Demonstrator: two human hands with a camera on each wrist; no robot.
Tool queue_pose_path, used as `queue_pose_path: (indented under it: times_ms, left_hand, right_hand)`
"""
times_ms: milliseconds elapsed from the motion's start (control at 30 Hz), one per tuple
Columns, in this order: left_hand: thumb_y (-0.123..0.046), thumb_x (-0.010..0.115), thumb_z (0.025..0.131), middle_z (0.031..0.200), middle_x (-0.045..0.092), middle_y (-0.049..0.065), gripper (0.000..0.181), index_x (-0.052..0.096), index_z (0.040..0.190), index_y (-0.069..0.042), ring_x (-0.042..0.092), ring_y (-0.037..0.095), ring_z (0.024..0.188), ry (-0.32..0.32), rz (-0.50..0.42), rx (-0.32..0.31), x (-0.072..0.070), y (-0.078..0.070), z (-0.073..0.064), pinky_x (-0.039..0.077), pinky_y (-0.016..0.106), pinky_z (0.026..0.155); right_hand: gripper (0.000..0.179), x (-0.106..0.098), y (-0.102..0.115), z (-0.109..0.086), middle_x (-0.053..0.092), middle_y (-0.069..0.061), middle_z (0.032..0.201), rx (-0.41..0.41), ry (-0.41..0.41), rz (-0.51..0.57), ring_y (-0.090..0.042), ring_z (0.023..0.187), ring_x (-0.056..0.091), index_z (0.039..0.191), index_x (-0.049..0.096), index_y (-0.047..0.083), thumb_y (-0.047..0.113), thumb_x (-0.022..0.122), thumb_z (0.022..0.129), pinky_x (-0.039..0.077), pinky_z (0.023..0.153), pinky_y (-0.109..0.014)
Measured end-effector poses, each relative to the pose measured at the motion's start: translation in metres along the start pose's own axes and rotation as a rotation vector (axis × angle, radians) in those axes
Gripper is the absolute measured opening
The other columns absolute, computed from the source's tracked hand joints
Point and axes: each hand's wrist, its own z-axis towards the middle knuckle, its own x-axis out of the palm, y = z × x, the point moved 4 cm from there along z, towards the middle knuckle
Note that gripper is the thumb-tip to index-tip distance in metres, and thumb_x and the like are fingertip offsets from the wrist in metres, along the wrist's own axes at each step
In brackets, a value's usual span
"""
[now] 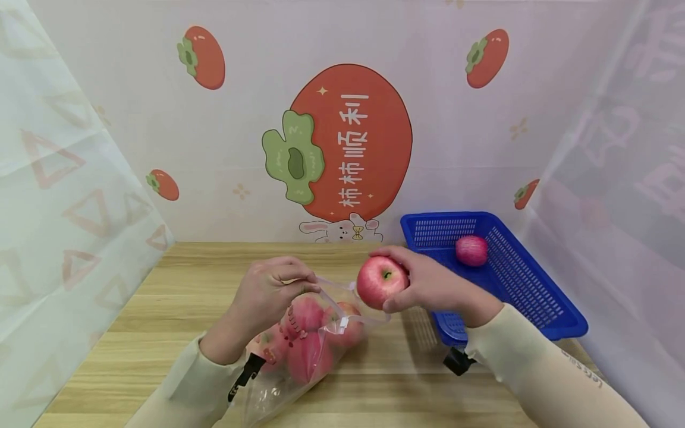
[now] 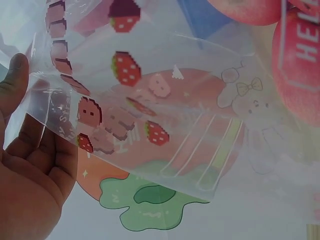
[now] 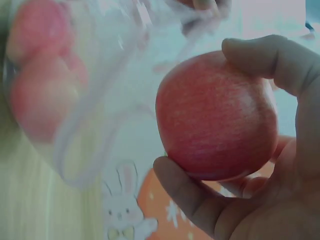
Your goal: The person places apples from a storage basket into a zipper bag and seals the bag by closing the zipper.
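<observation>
My left hand [image 1: 273,291] pinches the rim of a clear plastic zip bag [image 1: 278,395] printed with small strawberries, as the left wrist view [image 2: 125,70] also shows. Several red apples [image 1: 310,356] lie inside the bag on the table. A red apple [image 1: 382,282] is held in my right hand [image 1: 428,285], fingers and thumb curled round its sides, right at the bag's open mouth. In the right wrist view that apple [image 3: 217,117] fills the grip, and the bag's pale rim loops to its left.
A blue plastic basket [image 1: 535,297] with slotted walls stands at the right, with one red apple [image 1: 471,251] inside. The wooden table [image 1: 176,309] ends at a printed cloth backdrop [image 1: 235,131], with cloth walls on both sides.
</observation>
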Motion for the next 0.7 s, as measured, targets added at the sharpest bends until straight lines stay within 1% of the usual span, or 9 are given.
queue_pose_path:
  times_ms: [67, 133, 200, 300, 467, 600, 700]
  left_hand:
    - [-0.004, 0.088, 0.073, 0.082, 0.067, -0.017, 0.017, 0.079, 0.08, -0.017, 0.065, 0.002, 0.073, 0.005, -0.002, -0.014, 0.0, 0.0, 0.0, 0.052, 0.021, 0.061]
    - [-0.005, 0.088, 0.073, 0.082, 0.067, -0.018, 0.017, 0.079, 0.08, -0.017, 0.065, 0.002, 0.074, 0.011, -0.004, -0.023, 0.0, -0.001, 0.0, 0.052, 0.022, 0.061]
    - [-0.005, 0.088, 0.073, 0.082, 0.067, -0.018, 0.016, 0.079, 0.081, -0.017, 0.065, 0.002, 0.075, 0.015, -0.007, -0.025, 0.001, -0.002, 0.0, 0.052, 0.022, 0.061]
    - [-0.006, 0.087, 0.074, 0.083, 0.067, -0.018, 0.016, 0.08, 0.082, -0.018, 0.065, 0.002, 0.076, 0.014, -0.013, -0.017, 0.002, -0.002, 0.0, 0.052, 0.022, 0.061]
    - [-0.006, 0.087, 0.075, 0.084, 0.068, -0.017, 0.016, 0.079, 0.082, -0.018, 0.065, 0.003, 0.076, 0.006, -0.007, 0.0, 0.003, -0.001, -0.001, 0.052, 0.021, 0.062]
    - [-0.005, 0.087, 0.075, 0.084, 0.068, -0.015, 0.016, 0.079, 0.081, -0.017, 0.065, 0.003, 0.075, 0.001, -0.001, 0.011, 0.002, -0.001, 0.0, 0.052, 0.021, 0.062]
    - [-0.004, 0.087, 0.074, 0.083, 0.068, -0.015, 0.017, 0.079, 0.081, -0.017, 0.065, 0.004, 0.075, -0.004, 0.0, 0.023, 0.001, -0.001, 0.0, 0.052, 0.02, 0.062]
  right_hand:
    - [0.083, 0.009, 0.004, 0.0, 0.058, -0.001, 0.122, -0.005, 0.012, -0.012, -0.022, 0.102, 0.058, 0.142, 0.05, 0.024, 0.024, 0.086, 0.067, 0.053, 0.083, -0.039]
    - [0.083, 0.017, 0.007, 0.001, 0.057, 0.0, 0.124, -0.017, 0.014, -0.053, -0.02, 0.104, 0.057, 0.142, 0.05, 0.021, 0.027, 0.087, 0.068, 0.051, 0.085, -0.039]
    - [0.084, 0.024, 0.008, 0.003, 0.055, 0.0, 0.127, -0.033, 0.015, -0.087, -0.019, 0.106, 0.056, 0.143, 0.049, 0.018, 0.029, 0.087, 0.069, 0.051, 0.087, -0.039]
    - [0.085, 0.032, 0.01, 0.004, 0.057, 0.001, 0.126, -0.043, 0.004, -0.132, -0.016, 0.107, 0.056, 0.144, 0.048, 0.013, 0.031, 0.088, 0.071, 0.049, 0.089, -0.038]
    - [0.087, 0.041, 0.014, 0.005, 0.06, 0.002, 0.121, -0.027, 0.001, -0.116, -0.014, 0.104, 0.059, 0.146, 0.045, 0.01, 0.034, 0.088, 0.074, 0.051, 0.086, -0.035]
    - [0.086, 0.043, 0.013, 0.006, 0.059, 0.002, 0.121, -0.025, -0.007, -0.122, -0.014, 0.103, 0.059, 0.145, 0.046, 0.01, 0.037, 0.088, 0.074, 0.052, 0.084, -0.034]
    - [0.086, 0.045, 0.013, 0.006, 0.059, 0.002, 0.122, -0.028, -0.007, -0.115, -0.014, 0.103, 0.059, 0.145, 0.046, 0.01, 0.035, 0.088, 0.075, 0.052, 0.084, -0.033]
